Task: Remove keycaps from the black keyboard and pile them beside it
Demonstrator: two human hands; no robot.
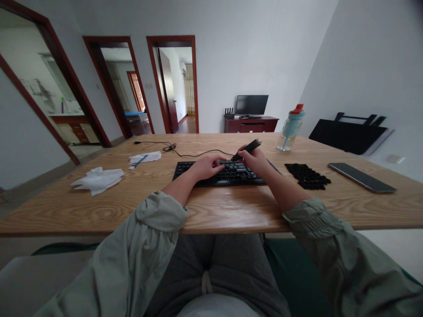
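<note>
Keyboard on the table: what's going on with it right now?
A person sits at the table with both hands at the black keyboard. The right hand has a dark, stick-shaped tool in its grip, its lower end pointing down at the keys; whether it touches them is hard to tell. The left hand is over the keyboard's left part, holding no tool. Small black pieces lie to the right.
</note>
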